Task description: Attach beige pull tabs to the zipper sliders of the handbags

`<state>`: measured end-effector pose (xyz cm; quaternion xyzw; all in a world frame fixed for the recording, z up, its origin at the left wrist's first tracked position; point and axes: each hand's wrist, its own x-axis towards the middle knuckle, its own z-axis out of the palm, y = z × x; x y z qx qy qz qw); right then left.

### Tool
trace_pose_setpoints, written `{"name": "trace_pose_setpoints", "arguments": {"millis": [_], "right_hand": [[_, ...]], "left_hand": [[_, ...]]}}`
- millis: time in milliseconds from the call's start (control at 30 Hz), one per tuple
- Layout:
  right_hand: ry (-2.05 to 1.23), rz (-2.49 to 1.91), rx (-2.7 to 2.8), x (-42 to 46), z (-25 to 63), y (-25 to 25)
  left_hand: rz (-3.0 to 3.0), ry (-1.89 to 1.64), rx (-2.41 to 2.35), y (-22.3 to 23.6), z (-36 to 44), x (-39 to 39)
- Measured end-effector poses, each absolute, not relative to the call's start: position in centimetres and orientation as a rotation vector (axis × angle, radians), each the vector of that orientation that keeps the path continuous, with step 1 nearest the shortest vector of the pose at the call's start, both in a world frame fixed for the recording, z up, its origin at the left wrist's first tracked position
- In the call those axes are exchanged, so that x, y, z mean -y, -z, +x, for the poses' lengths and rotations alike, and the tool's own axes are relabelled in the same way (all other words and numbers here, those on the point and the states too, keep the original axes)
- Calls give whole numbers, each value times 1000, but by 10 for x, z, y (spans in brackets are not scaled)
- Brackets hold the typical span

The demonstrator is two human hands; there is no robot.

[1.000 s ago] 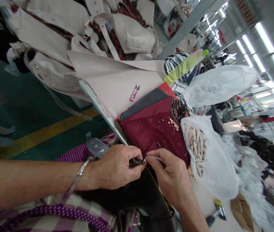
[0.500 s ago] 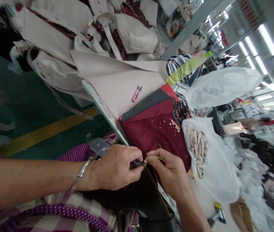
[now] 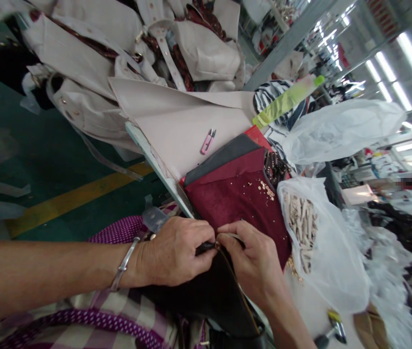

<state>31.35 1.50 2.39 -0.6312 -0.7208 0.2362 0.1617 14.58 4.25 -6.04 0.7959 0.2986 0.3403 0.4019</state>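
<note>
A black leather bag (image 3: 206,298) lies across the lap, its opening edged with a tan zipper-like line. My left hand (image 3: 176,252) is closed, thumb and fingers pinching a short dark leather strap (image 3: 205,247) above the bag. Against its fingertips, my right hand (image 3: 251,254) is closed on a thin strap (image 3: 235,237) with a pale underside that curves over its thumb. Where the fingertips meet there is a small gold-coloured metal piece (image 3: 217,245), mostly covered by the fingers. Both hands are over the table's near edge.
Pink thread snips (image 3: 208,141) lie on pale sheet material (image 3: 169,131). Small gold rings (image 3: 267,190) are scattered on maroon cloth (image 3: 227,196). A plastic bag (image 3: 340,271) holds beige strips (image 3: 302,223). A hammer (image 3: 332,329) lies at lower right; pale bags (image 3: 206,53) are piled behind.
The thin strap in my right hand sits lower and closer to the thumb. Both hands keep their grip at nearly the same place; the view has shifted slightly.
</note>
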Motion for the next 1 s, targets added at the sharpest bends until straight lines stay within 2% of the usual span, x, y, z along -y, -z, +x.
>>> {"name": "trace_pose_setpoints", "arguments": {"millis": [67, 133, 700, 1000], "right_hand": [[-896, -1895, 1850, -19, 316, -23], [-987, -1919, 1779, -21, 318, -23], [-1153, -1678, 2021, -29, 341, -25], [-1092, -1693, 1879, -22, 333, -12]], "left_hand": [[1989, -866, -760, 60, 144, -41], [1939, -847, -763, 58, 142, -41], [1838, -744, -763, 60, 140, -51], [1760, -714, -788, 60, 142, -58]]}}
